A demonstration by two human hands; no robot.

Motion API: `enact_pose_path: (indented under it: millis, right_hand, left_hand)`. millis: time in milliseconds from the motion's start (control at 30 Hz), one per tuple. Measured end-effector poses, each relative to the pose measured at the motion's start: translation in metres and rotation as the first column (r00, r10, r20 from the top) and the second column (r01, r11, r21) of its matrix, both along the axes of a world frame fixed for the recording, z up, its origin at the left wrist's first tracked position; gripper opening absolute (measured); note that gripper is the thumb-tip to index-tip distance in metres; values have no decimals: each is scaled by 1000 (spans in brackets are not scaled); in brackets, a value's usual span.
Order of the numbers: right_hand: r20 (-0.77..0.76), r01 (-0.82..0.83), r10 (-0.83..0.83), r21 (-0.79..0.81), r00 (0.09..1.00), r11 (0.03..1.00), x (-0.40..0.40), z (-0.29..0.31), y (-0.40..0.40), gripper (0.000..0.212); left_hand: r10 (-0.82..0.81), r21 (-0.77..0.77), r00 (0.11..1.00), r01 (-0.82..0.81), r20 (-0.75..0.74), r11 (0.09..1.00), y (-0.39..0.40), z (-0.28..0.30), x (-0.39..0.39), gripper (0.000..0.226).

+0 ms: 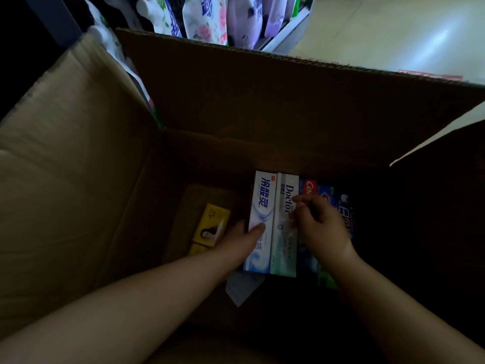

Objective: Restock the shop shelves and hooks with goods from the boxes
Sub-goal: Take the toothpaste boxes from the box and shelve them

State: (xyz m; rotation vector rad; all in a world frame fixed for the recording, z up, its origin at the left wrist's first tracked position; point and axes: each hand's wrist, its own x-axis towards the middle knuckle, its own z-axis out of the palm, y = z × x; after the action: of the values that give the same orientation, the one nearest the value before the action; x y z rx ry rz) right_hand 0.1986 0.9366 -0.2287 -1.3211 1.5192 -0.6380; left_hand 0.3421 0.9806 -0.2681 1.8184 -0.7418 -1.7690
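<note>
Inside a deep corrugated cardboard box (78, 179), slim glossy toothpaste cartons (284, 224) are gripped at the bottom: the left hand (244, 237) clasps the white-blue carton (259, 219), the right hand (321, 227) pinches its neighbour.

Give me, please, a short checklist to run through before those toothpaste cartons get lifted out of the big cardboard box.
1. Left hand on the white and blue toothpaste carton: ok, thumb on its face.
2. Right hand on the pale green "Doctor" toothpaste carton: ok, fingers curled at its edge.
3. Firm grip under both cartons: cannot tell.
4. Brown cardboard box flaps open: ok.
5. Small yellow carton clear of the lift: ok, apart to the left.
6. Free shelf space: cannot tell.
</note>
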Motion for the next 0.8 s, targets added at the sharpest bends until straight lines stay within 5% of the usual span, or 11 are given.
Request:
enact_pose_path:
  millis: [133,600,733,800]
  right_hand:
    - [3,9,-9,-9,1000,1000,-2,1,2,23]
    - [-21,14,-14,3,1000,1000,-7,-5,3,21]
    - [-34,9,-8,20,999,1000,-7,-8,4,18]
    - [-27,-1,2,29,1000,1000,-6,-8,4,17]
  left_hand:
    - [40,-4,997,-40,64,999,0,-1,-3,42]
    - [202,100,977,-196,-60,976,3,-4,5,59]
    - [162,192,962,-120,-222,974,1,1,8,21]
    - [134,164,968,-100,-212,981,-1,2,12,29]
